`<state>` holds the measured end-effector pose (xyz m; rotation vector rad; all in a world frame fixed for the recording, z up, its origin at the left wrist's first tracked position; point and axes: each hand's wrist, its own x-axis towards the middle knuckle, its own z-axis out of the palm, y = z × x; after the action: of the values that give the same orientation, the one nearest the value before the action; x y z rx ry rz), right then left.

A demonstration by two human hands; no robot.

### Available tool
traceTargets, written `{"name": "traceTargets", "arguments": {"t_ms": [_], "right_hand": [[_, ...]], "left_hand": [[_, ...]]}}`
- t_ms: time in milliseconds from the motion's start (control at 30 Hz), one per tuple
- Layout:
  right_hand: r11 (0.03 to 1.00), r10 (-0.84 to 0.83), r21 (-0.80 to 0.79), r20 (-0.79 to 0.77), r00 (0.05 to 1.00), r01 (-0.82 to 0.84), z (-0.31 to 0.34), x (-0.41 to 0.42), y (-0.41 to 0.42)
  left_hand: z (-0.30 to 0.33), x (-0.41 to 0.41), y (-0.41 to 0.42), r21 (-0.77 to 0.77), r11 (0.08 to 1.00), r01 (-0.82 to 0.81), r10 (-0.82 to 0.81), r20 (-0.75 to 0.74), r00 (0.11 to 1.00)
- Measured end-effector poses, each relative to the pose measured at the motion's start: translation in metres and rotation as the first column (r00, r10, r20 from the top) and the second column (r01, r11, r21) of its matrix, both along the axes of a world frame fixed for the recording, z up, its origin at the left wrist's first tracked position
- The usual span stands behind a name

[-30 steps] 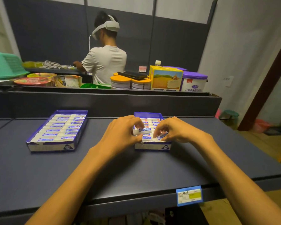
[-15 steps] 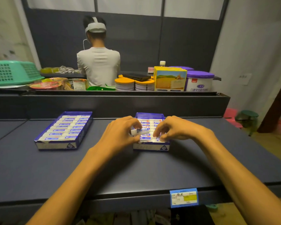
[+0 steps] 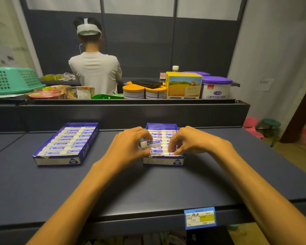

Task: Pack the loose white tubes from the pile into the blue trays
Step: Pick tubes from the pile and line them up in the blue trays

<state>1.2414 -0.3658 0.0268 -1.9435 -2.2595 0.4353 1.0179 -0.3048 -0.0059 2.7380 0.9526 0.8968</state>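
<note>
Two blue trays stand on the dark shelf top. The left tray (image 3: 86, 149) holds two tidy rows of white tubes with blue print. My hands work over the right tray (image 3: 163, 161), which is also filled with tubes. My left hand (image 3: 131, 147) pinches one white tube (image 3: 149, 143) just above the tray's left side. My right hand (image 3: 189, 142) has its fingers curled down onto a tube (image 3: 170, 153) at the tray's front right; its fingertips hide that tube's end. No loose pile of tubes is visible.
A raised ledge (image 3: 131, 110) behind the trays carries tins (image 3: 133, 91), a yellow box (image 3: 184, 85), a purple-lidded tub (image 3: 215, 87), snack bowls and a green basket (image 3: 9, 80). A person (image 3: 94, 68) stands beyond it, back turned. A blue price label (image 3: 200, 218) hangs on the front edge.
The camera has tilted and shifted slightly. My left hand keeps the same tube pinched; my right hand has pressed its tube lower into the tray's front row.
</note>
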Motion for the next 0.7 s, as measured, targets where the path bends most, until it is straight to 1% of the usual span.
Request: {"name": "traceTargets", "arguments": {"t_ms": [333, 467, 700], "right_hand": [[1.0, 0.01, -0.015, 0.035, 0.999, -0.009, -0.003, -0.002, 0.004], [0.999, 0.029, 0.046, -0.015, 0.999, -0.028, -0.005, -0.011, 0.005], [0.996, -0.007, 0.085, 0.005, 1.0, 0.006, -0.014, -0.02, 0.012]], "left_hand": [[0.003, 0.0, 0.0, -0.018, 1.0, 0.02, -0.02, -0.004, 1.0], [0.004, -0.002, 0.001, -0.021, 1.0, 0.011, -0.011, -0.002, 1.0], [0.002, -0.004, 0.003, -0.027, 0.999, 0.038, -0.037, 0.052, 0.998]]}}
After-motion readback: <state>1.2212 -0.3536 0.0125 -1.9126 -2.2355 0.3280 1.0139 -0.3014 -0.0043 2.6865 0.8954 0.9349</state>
